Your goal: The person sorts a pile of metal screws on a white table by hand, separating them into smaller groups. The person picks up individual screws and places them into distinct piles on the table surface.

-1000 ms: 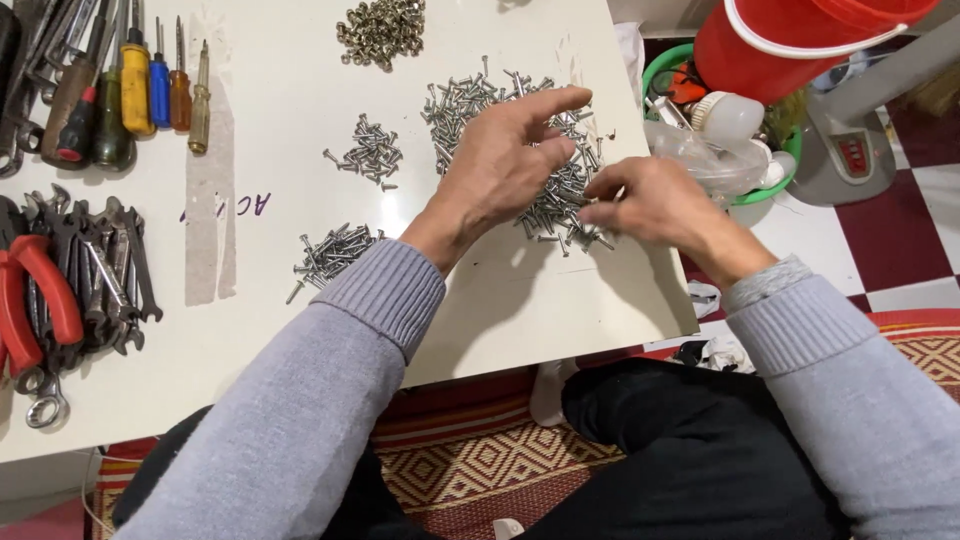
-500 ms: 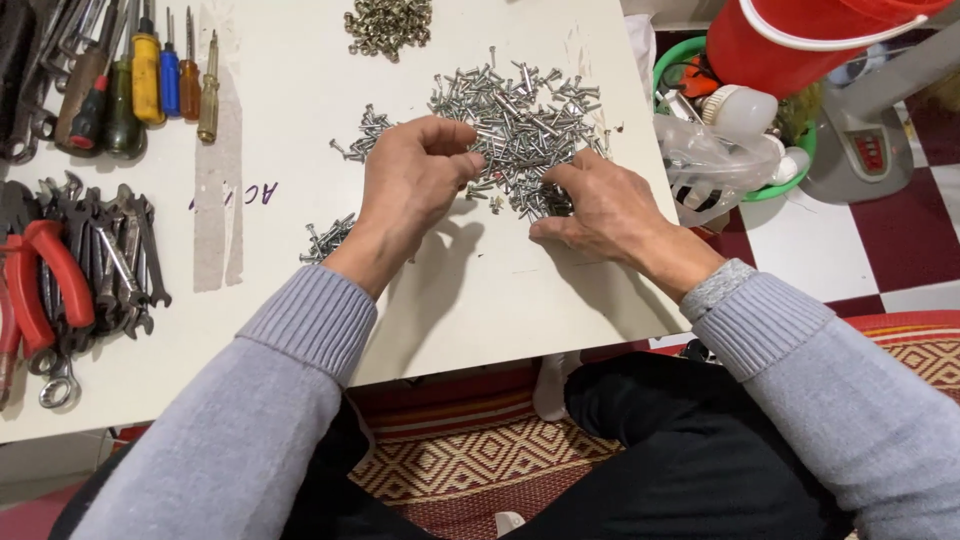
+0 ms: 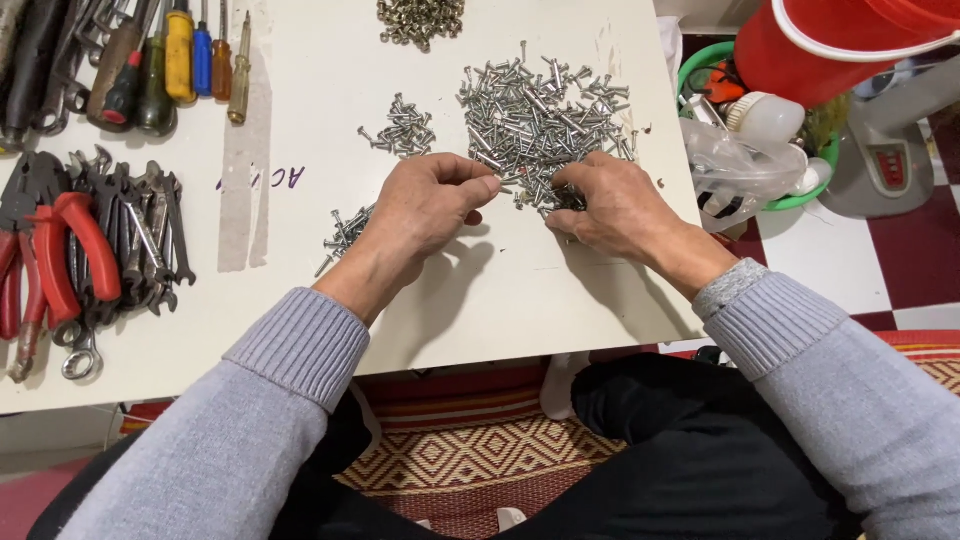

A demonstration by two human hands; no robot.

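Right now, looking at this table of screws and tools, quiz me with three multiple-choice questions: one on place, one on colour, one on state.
1. Where is the big screw pile?
A. beyond both hands
B. on the floor
C. in the red bucket

2. What colour are the pliers' handles?
A. blue
B. red
C. white

3. What is the left hand doing?
A. lying flat and open
B. holding a screwdriver
C. fingertips pinched at the pile's edge

Answers: A, the pile spreads past the left hand and right hand; B, the grips are red; C, thumb and fingers meet.

Left hand point(image 3: 425, 205) drawn back from over the big screw pile point(image 3: 540, 110) to its lower edge, frame centre; right hand point(image 3: 615, 205) moved left, now beside it.
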